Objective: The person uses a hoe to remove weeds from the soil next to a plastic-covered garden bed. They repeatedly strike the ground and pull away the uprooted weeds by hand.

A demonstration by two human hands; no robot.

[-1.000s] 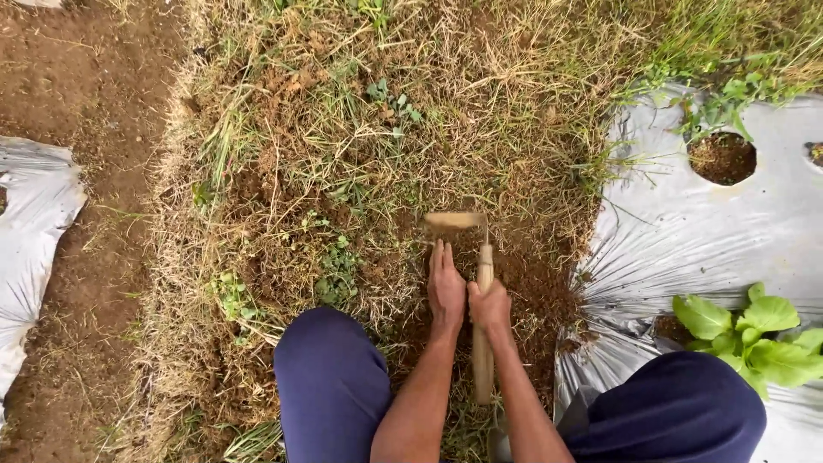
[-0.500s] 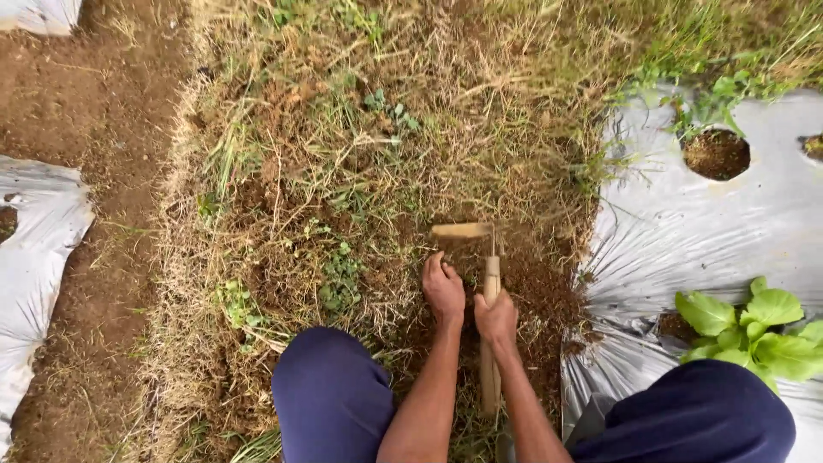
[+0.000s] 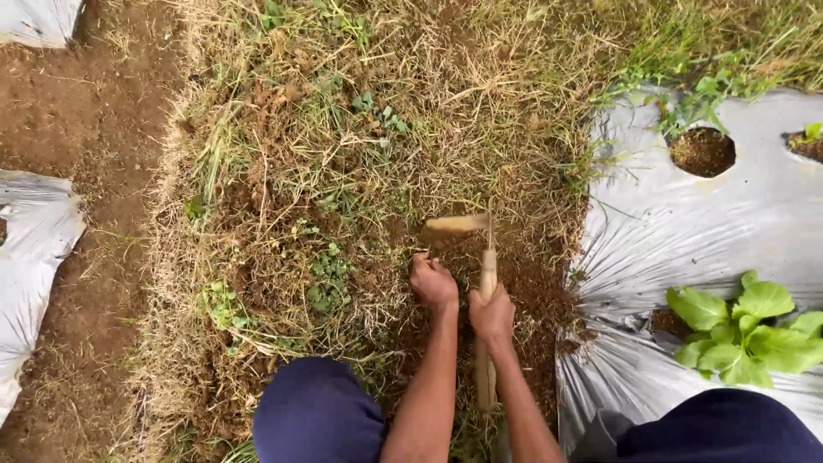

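Note:
I crouch over a strip of dry grass and weeds (image 3: 343,171). My right hand (image 3: 492,314) grips the wooden handle of a small hand hoe (image 3: 485,283), whose flat blade (image 3: 454,226) lies on the soil just ahead. My left hand (image 3: 433,283) is closed low in the grass and loose brown earth (image 3: 531,291) beside the handle; whether it holds a tuft is hidden by the fingers. My knees in dark blue trousers (image 3: 317,416) frame the spot.
Silver plastic mulch (image 3: 686,231) covers the bed on the right, with a leafy green seedling (image 3: 750,330) and a planting hole (image 3: 701,152). A bare dirt path (image 3: 77,129) runs on the left, edged by more silver sheet (image 3: 34,231).
My left hand has curled from flat fingers into a closed fist in the grass. The hoe and right hand stay nearly in place; the view has drifted slightly.

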